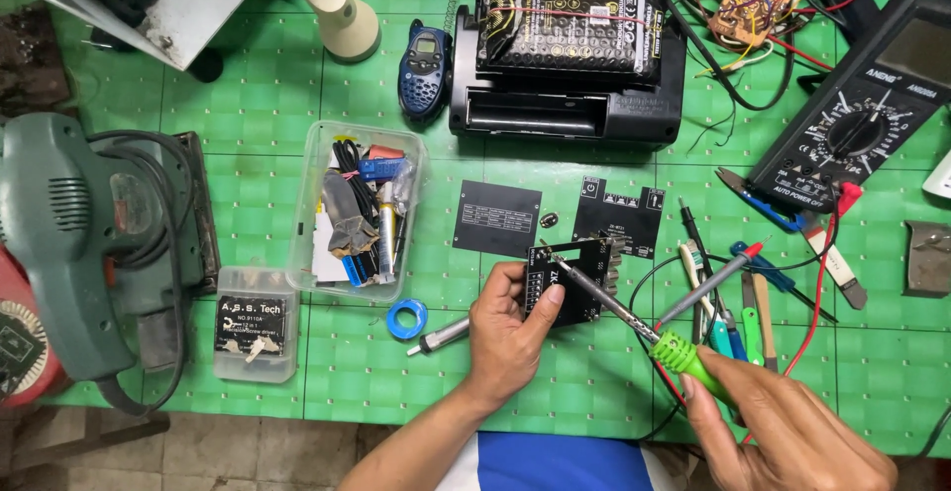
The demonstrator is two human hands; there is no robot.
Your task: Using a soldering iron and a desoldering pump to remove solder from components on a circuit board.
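Note:
My left hand (507, 337) holds a small black circuit board (573, 281) tilted above the green mat, thumb pressed on its near side. My right hand (788, 432) grips a soldering iron by its green handle (684, 357); the metal shaft runs up-left and its tip (548, 250) touches the top left corner of the board. Two flat black panels (497, 218) (619, 216) lie on the mat just beyond the board. A red multimeter probe (708, 283) rests to the right of the board, next to the iron's shaft.
A clear plastic tub (362, 212) of small parts sits to the left, a blue tape roll (406, 319) and a small clear case (254, 325) nearby. A green sander (94, 238) lies far left. Black device (565, 105), multimeter (857, 119), pliers and screwdrivers (753, 303) crowd the back and right.

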